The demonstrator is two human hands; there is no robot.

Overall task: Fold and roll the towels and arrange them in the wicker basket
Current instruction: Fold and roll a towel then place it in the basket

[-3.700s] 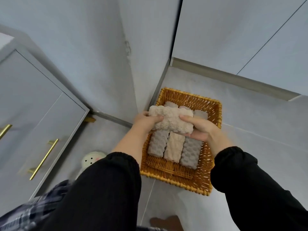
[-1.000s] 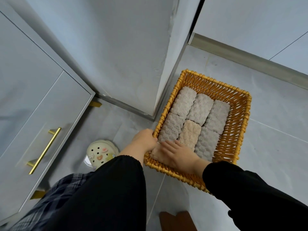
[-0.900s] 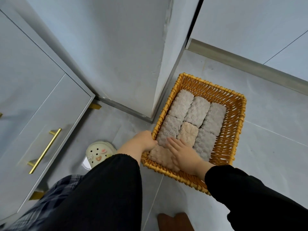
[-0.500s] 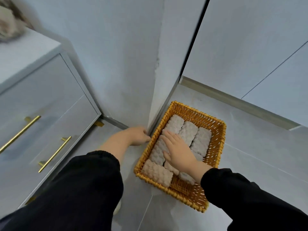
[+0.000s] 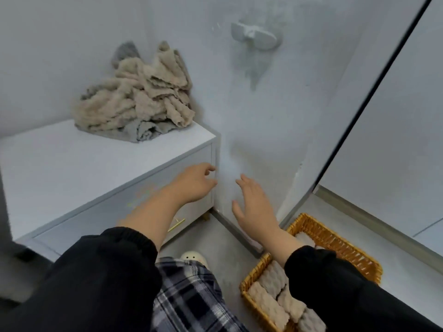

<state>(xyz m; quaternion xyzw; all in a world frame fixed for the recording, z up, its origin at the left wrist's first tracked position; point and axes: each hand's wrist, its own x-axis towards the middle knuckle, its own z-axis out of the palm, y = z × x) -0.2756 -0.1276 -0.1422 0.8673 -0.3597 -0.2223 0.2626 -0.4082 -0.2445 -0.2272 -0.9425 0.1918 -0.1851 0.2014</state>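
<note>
Progress is judged as partway; rolled towels [image 5: 268, 305] are seen packed side by side in the wicker basket [image 5: 335, 239], which is set on the floor [image 5: 227, 238] near the wall corner, apart from the counter [image 5: 72, 168]; part of the basket is hidden by the right sleeve [image 5: 335, 283], so the roll count cannot be told, nor whether room is left inside; an unfolded pile of towels [image 5: 134, 104] is heaped at the far right corner of the counter, against the wall, beige pieces on top with grey ones beneath and behind; nothing in that pile is folded or rolled, so a good share of the work is judged not yet done; left grip [image 5: 194, 185] is empty, fingers loosely curled with thumb and fingertips apart, just beside the near right corner of the counter; whether the edge is touched cannot be told, blur being heavy; right grip [image 5: 254, 207] is empty too, fingers spread and fairly straight, held in the air between the counter's right edge and the basket; nothing is pinched by either; both are pointed up toward the pile, so the step in hand is judged to be a reach for a loose towel; a fold, a roll and a placement in the basket would then be needed, repeated until the counter pile is gone.
</note>
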